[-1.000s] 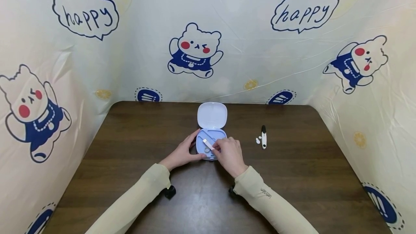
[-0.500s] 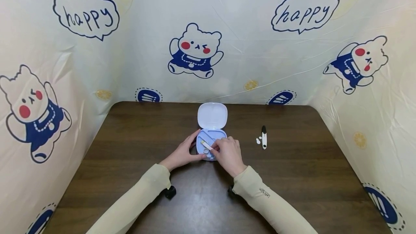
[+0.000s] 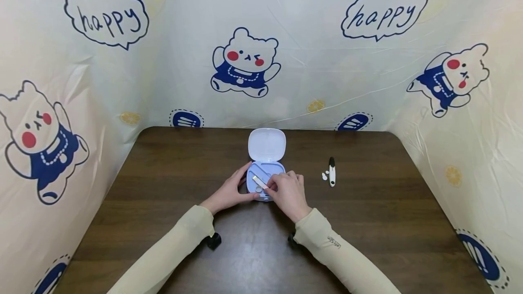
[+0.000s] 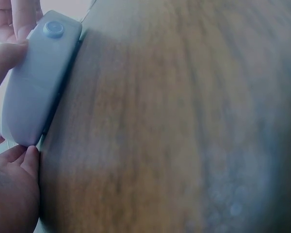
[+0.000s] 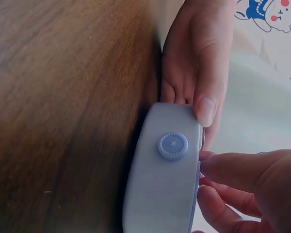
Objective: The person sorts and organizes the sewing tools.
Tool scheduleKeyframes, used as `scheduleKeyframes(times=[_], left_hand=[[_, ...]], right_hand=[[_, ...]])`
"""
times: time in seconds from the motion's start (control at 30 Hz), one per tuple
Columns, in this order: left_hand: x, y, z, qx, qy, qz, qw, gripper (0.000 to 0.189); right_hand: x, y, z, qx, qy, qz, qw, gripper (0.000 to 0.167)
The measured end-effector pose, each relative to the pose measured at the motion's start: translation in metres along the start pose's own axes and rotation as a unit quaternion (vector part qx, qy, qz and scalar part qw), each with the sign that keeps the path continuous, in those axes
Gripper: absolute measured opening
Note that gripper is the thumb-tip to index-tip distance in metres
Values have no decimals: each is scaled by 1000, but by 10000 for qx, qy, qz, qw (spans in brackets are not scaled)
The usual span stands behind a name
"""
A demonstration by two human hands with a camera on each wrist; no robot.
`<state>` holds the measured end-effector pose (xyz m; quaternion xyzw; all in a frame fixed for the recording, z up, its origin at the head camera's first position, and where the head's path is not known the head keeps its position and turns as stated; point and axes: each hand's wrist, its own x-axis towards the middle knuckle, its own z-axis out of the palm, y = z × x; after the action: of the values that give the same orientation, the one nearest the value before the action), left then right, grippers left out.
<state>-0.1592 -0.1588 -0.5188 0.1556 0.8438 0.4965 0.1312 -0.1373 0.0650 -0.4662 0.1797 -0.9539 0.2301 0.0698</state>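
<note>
A light-blue case (image 3: 278, 167) with compartments stands on the table, its whitish lid (image 3: 267, 144) raised at the back. My left hand (image 3: 230, 193) grips the case's left side, thumb at the front and fingers along the side. Over the right half of the case, my right hand (image 3: 289, 195) pinches a small flat whitish strip (image 3: 259, 181) with a pale end; its exact kind is unclear. Below the strip, a small ring-shaped piece (image 3: 259, 189) lies in the case. A round button (image 5: 173, 144) sits on the front wall, seen in both wrist views.
Right of the case, a slim white tool with a black end (image 3: 332, 173) lies on the brown wooden table (image 3: 184, 158). Several small white bits (image 3: 324, 176) lie beside it. A printed cloth (image 3: 302, 71) surrounds the table at the back and sides.
The strip in my right fingers has shifted slightly left and turned a little over the compartments. My left hand has stayed in place on the case.
</note>
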Motion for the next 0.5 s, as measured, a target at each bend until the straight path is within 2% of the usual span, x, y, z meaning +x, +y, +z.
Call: scheduleKeyframes(times=[0.5], left_hand=[[1,-1,0,18,-22,5,10000,108]], right_hand=[[1,2,-3,-39,-124,-36,9999,17]])
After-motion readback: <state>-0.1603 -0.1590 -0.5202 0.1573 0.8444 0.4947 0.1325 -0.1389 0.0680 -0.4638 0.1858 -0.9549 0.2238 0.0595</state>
